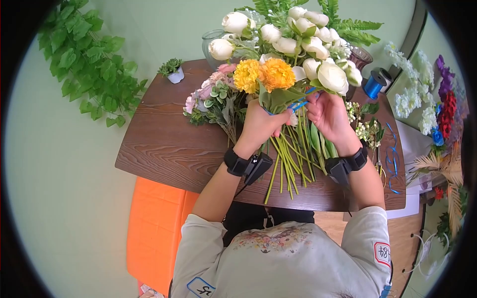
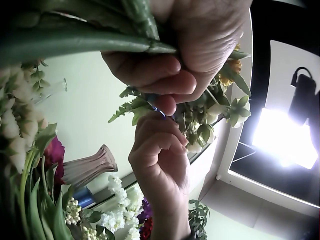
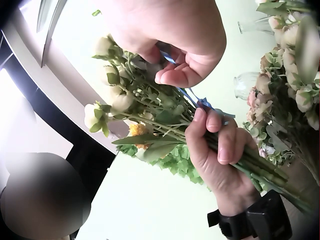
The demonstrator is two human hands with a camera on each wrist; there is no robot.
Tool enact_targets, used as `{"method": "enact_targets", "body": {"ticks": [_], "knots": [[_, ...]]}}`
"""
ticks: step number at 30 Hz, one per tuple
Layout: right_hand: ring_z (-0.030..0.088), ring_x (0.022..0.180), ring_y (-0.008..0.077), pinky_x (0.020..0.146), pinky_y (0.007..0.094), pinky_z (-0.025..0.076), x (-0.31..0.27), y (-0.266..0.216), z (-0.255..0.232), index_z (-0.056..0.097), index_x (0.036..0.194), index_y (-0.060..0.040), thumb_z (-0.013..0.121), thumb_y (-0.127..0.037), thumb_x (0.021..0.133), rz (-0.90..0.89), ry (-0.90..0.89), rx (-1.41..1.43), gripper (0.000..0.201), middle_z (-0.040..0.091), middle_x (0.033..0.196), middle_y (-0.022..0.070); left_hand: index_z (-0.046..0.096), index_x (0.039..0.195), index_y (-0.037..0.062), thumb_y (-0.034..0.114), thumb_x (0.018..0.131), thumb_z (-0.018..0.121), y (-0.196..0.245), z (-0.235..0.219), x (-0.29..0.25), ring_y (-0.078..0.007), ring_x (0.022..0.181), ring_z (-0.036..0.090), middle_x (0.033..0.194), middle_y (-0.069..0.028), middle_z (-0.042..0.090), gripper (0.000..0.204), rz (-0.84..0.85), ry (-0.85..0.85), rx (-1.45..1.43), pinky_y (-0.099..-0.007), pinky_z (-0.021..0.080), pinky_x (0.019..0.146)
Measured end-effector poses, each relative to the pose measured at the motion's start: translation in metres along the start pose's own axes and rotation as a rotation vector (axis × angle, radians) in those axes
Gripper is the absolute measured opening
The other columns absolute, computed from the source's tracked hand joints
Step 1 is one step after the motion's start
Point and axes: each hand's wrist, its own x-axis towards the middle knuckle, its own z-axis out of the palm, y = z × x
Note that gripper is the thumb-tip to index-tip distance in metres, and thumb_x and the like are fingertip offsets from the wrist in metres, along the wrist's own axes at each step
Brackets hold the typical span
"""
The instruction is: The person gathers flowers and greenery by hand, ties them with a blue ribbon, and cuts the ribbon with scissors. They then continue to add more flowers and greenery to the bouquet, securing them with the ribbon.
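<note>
A bouquet of white flowers [image 1: 332, 78] and orange-yellow flowers [image 1: 276, 74] stands in front of me over the table. My left hand [image 1: 262, 123] grips its bundled green stems [image 3: 260, 172] just below the blooms, and the stem ends fan out toward me. Blue ribbon [image 3: 212, 109] crosses the stems right at the left fingertips. My right hand [image 1: 328, 116] pinches the ribbon between thumb and fingers, on the right side of the bundle. In the left wrist view, the right hand [image 2: 162, 165] meets the left fingers at a short twisted stretch of ribbon.
Pink flowers [image 1: 203, 94] with grey-green leaves lie left of the bouquet on the dark wooden table [image 1: 159, 149]. A glass vase [image 1: 211, 42], a small potted plant [image 1: 174, 70] and a blue ribbon spool [image 1: 372, 85] stand toward the back. Curled ribbon [image 1: 393, 161] lies at the right edge.
</note>
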Motion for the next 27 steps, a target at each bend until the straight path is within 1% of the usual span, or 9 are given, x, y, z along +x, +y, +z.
{"method": "enact_targets", "body": {"ticks": [2, 9, 11, 15, 17, 21, 23, 25, 27], "knots": [[0.035, 0.049, 0.0079, 0.042, 0.0182, 0.031, -0.001, -0.002, -0.002, 0.041, 0.083, -0.0045, 0.035, -0.022, 0.087, 0.020, -0.182, 0.044, 0.019, 0.042, 0.070, 0.0013, 0.055, 0.075, -0.0015, 0.002, 0.069, 0.057, 0.000, 0.000, 0.000, -0.0051, 0.033, 0.041, 0.054, -0.0035, 0.053, 0.008, 0.010, 0.012, -0.001, -0.0189, 0.031, 0.031], [0.045, 0.059, 0.0122, 0.050, 0.0220, 0.041, 0.015, -0.002, -0.025, 0.039, 0.101, -0.0020, 0.031, -0.026, 0.090, 0.058, -0.176, 0.256, 0.028, 0.048, 0.079, 0.0061, 0.055, 0.082, -0.0047, 0.005, 0.071, 0.061, 0.003, 0.000, -0.002, -0.0039, 0.036, 0.039, 0.054, -0.0028, 0.051, 0.016, -0.003, 0.009, 0.016, -0.0170, 0.030, 0.034], [0.052, 0.068, 0.0152, 0.059, 0.0241, 0.047, 0.013, -0.002, -0.006, 0.039, 0.106, -0.0007, 0.034, -0.023, 0.089, -0.079, -0.026, 0.273, 0.028, 0.050, 0.088, 0.0089, 0.055, 0.082, -0.0038, 0.005, 0.071, 0.061, 0.001, 0.002, -0.001, -0.0038, 0.036, 0.038, 0.053, -0.0018, 0.050, 0.016, 0.016, 0.009, 0.019, -0.0168, 0.030, 0.034], [0.053, 0.071, 0.0150, 0.065, 0.0269, 0.049, 0.020, 0.005, -0.005, 0.041, 0.101, 0.0017, 0.036, -0.018, 0.089, -0.090, -0.068, 0.344, 0.023, 0.051, 0.084, 0.0086, 0.054, 0.076, 0.0002, 0.008, 0.071, 0.061, -0.001, 0.002, 0.000, -0.0046, 0.033, 0.039, 0.052, -0.0008, 0.050, 0.011, 0.043, 0.006, 0.038, -0.0183, 0.030, 0.030], [0.054, 0.074, 0.0160, 0.064, 0.0261, 0.049, 0.025, 0.011, -0.010, 0.041, 0.100, 0.0016, 0.038, -0.018, 0.088, -0.023, -0.181, 0.356, 0.023, 0.051, 0.084, 0.0091, 0.055, 0.077, 0.0005, 0.009, 0.071, 0.061, -0.001, 0.002, -0.001, -0.0045, 0.033, 0.039, 0.052, -0.0002, 0.050, 0.012, 0.036, 0.006, 0.055, -0.0184, 0.030, 0.030], [0.054, 0.076, 0.0176, 0.065, 0.0253, 0.048, 0.030, 0.012, -0.016, 0.043, 0.100, 0.0017, 0.041, -0.015, 0.086, 0.115, -0.171, 0.304, 0.022, 0.050, 0.097, 0.0093, 0.054, 0.077, -0.0002, 0.008, 0.074, 0.059, 0.001, 0.004, -0.003, -0.0041, 0.034, 0.037, 0.051, 0.0007, 0.047, 0.011, -0.023, 0.078, 0.015, -0.0180, 0.027, 0.031], [0.054, 0.078, 0.0167, 0.065, 0.0239, 0.046, 0.020, 0.006, -0.003, 0.045, 0.100, 0.0020, 0.042, -0.007, 0.079, 0.093, -0.052, -0.260, 0.023, 0.051, 0.095, 0.0080, 0.053, 0.075, -0.0016, 0.007, 0.075, 0.058, 0.004, 0.004, -0.004, -0.0039, 0.034, 0.035, 0.050, 0.0007, 0.046, 0.010, -0.005, 0.098, -0.009, -0.0174, 0.025, 0.031], [0.054, 0.084, 0.0145, 0.067, 0.0235, 0.045, 0.006, 0.009, 0.006, 0.045, 0.104, 0.0018, 0.040, -0.003, 0.074, 0.072, -0.119, -0.359, 0.030, 0.053, 0.097, 0.0076, 0.053, 0.075, -0.0016, 0.006, 0.075, 0.057, 0.007, 0.001, -0.004, -0.0040, 0.034, 0.036, 0.050, 0.0003, 0.047, 0.008, 0.001, 0.074, -0.063, -0.0174, 0.025, 0.031], [0.052, 0.091, 0.0123, 0.071, 0.0237, 0.044, -0.004, 0.014, 0.004, 0.042, 0.110, 0.0012, 0.040, -0.002, 0.074, 0.178, -0.350, -0.599, 0.036, 0.053, 0.101, 0.0081, 0.053, 0.075, -0.0016, 0.005, 0.075, 0.056, 0.005, 0.000, -0.002, -0.0040, 0.034, 0.036, 0.050, 0.0000, 0.047, 0.008, 0.022, 0.092, -0.066, -0.0173, 0.025, 0.031]]}}
